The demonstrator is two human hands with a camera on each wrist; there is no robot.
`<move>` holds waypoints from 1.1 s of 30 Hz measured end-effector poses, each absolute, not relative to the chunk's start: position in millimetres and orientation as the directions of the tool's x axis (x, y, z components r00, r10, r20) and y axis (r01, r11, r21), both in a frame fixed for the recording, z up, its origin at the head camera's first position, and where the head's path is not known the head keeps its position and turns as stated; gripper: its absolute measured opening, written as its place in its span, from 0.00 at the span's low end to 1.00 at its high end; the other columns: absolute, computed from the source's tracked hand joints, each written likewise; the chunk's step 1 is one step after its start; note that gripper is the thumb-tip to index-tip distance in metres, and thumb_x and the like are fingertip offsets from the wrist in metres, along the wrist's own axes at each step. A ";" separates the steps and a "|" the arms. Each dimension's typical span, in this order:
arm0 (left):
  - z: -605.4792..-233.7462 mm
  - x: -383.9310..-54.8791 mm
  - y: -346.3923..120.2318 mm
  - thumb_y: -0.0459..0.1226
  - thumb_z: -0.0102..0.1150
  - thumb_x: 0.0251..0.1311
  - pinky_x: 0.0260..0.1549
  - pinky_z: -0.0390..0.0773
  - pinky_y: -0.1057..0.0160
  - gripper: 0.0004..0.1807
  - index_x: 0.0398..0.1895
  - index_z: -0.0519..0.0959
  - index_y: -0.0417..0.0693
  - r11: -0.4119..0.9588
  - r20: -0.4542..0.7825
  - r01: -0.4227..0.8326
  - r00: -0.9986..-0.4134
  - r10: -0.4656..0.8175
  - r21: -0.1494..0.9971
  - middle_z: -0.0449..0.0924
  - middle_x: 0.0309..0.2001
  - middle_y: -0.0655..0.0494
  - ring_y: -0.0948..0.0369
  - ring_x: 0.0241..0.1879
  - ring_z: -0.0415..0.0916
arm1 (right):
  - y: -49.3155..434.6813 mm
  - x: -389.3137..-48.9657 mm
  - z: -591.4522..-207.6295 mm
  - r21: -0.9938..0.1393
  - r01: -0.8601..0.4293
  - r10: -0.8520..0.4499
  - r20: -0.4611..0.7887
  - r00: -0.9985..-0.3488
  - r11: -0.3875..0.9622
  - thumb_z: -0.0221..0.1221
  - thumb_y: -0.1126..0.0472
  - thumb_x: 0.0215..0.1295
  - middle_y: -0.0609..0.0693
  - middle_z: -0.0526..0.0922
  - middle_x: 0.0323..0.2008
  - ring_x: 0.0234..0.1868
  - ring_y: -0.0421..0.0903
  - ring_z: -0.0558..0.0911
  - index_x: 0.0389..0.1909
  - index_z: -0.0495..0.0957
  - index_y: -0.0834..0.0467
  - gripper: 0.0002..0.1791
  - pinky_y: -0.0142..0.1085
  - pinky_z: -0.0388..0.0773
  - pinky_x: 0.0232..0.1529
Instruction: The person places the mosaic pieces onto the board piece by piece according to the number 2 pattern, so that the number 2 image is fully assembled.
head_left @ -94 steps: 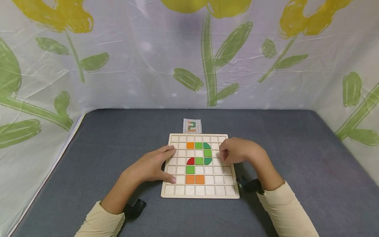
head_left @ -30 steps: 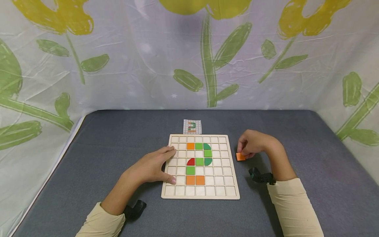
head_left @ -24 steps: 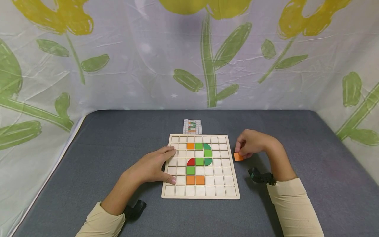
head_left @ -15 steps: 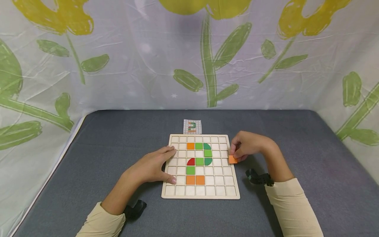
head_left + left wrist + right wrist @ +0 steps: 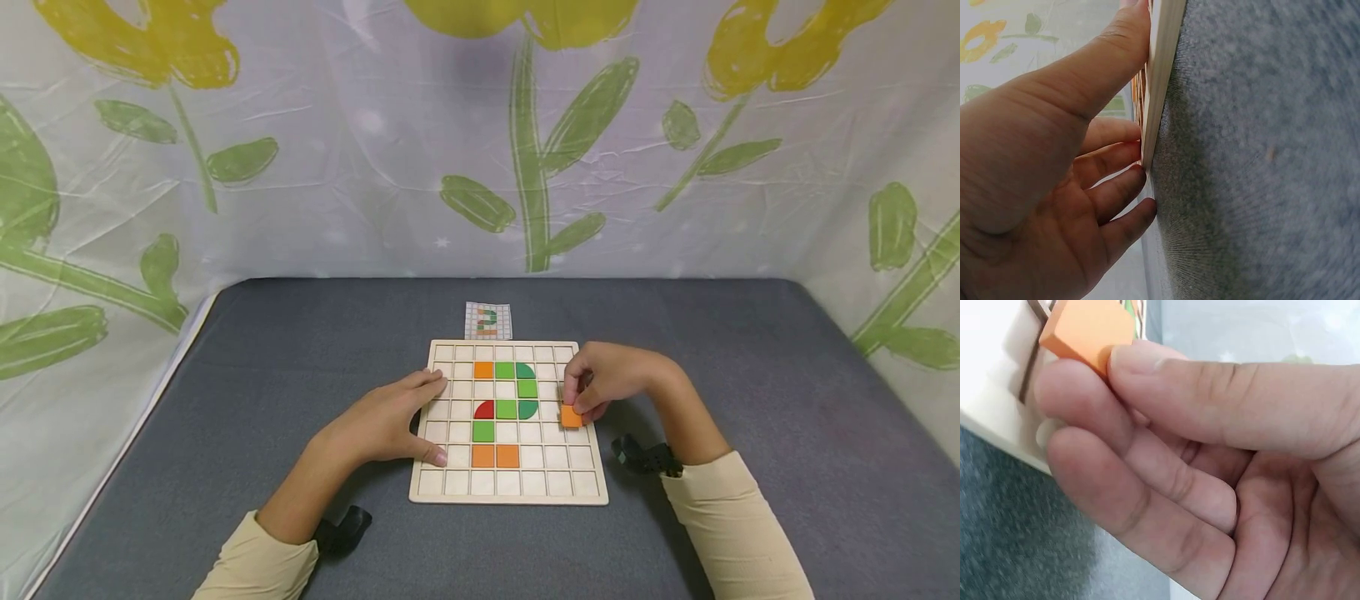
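My right hand [image 5: 611, 377] pinches an orange square tile [image 5: 571, 417] between thumb and fingers, over the right side of a wooden grid board [image 5: 508, 498]. In the right wrist view the tile [image 5: 1088, 331] is tilted, held near its edge. On the board lie orange squares [image 5: 495, 456], green squares [image 5: 506, 409], dark green rounded tiles [image 5: 528, 409] and a red rounded tile [image 5: 485, 410]. My left hand [image 5: 382, 419] rests with spread fingers on the board's left edge. In the left wrist view its fingertips touch the wooden rim [image 5: 1163, 69].
Behind the board lies a small printed card [image 5: 487, 320] with a coloured grid pattern. A dark grey cloth [image 5: 300, 350] covers the table. At the back hangs a flower-printed curtain [image 5: 360, 167].
My right hand first reached off the board's right side, and an orange tile showed in its fingers on the table there. It has since moved left with the tile, over the board. My left hand stays put.
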State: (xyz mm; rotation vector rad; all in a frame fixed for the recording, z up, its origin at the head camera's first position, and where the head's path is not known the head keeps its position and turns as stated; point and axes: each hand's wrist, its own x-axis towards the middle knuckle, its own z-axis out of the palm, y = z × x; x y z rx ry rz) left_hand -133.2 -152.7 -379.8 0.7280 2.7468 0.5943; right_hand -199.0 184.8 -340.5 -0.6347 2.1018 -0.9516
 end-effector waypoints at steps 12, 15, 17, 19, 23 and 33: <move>-379.4 -133.3 -153.2 0.55 0.79 0.45 0.64 0.67 0.47 0.57 0.76 0.62 0.40 0.790 -0.124 0.418 -0.846 0.518 0.449 0.59 0.75 0.46 0.48 0.70 0.62 | 163.0 -191.6 -344.5 -0.772 -0.135 -0.690 -0.457 -0.562 0.621 0.61 0.79 0.58 0.53 0.83 0.26 0.27 0.47 0.84 0.31 0.82 0.65 0.08 0.40 0.83 0.33; -379.2 -133.2 -153.2 0.55 0.79 0.45 0.64 0.67 0.47 0.57 0.76 0.62 0.40 0.790 -0.126 0.416 -0.846 0.518 0.451 0.59 0.75 0.45 0.48 0.70 0.63 | 156.5 -188.0 -344.4 -0.768 -0.167 -0.709 -0.454 -0.539 0.619 0.60 0.80 0.58 0.52 0.82 0.25 0.26 0.45 0.82 0.30 0.82 0.64 0.09 0.39 0.82 0.32; -379.1 -133.0 -152.9 0.55 0.79 0.45 0.63 0.67 0.47 0.57 0.76 0.62 0.40 0.790 -0.127 0.416 -0.846 0.518 0.450 0.59 0.75 0.45 0.48 0.70 0.63 | 152.4 -185.3 -344.0 -0.762 -0.191 -0.718 -0.448 -0.533 0.618 0.60 0.80 0.57 0.51 0.82 0.24 0.24 0.44 0.81 0.30 0.82 0.63 0.09 0.38 0.81 0.30; -379.0 -132.9 -152.7 0.55 0.79 0.45 0.63 0.67 0.47 0.57 0.76 0.62 0.40 0.790 -0.126 0.416 -0.847 0.517 0.450 0.60 0.75 0.45 0.48 0.70 0.63 | 148.9 -182.9 -343.4 -0.756 -0.204 -0.716 -0.445 -0.538 0.622 0.60 0.80 0.56 0.51 0.82 0.23 0.24 0.44 0.81 0.29 0.82 0.62 0.10 0.38 0.81 0.29; -379.4 -132.9 -152.6 0.55 0.79 0.45 0.63 0.67 0.47 0.57 0.76 0.62 0.40 0.789 -0.120 0.419 -0.847 0.518 0.450 0.59 0.75 0.45 0.48 0.70 0.63 | 143.9 -179.5 -342.6 -0.746 -0.212 -0.709 -0.445 -0.548 0.632 0.61 0.80 0.57 0.52 0.83 0.24 0.24 0.46 0.82 0.28 0.82 0.62 0.10 0.39 0.82 0.29; -380.2 -133.1 -153.0 0.56 0.79 0.44 0.64 0.67 0.47 0.58 0.75 0.63 0.39 0.788 -0.104 0.434 -0.846 0.523 0.437 0.60 0.74 0.44 0.47 0.70 0.62 | 133.0 -172.3 -345.3 -0.752 -0.236 -0.730 -0.432 -0.530 0.616 0.61 0.80 0.57 0.52 0.83 0.23 0.24 0.48 0.84 0.27 0.82 0.63 0.10 0.41 0.84 0.29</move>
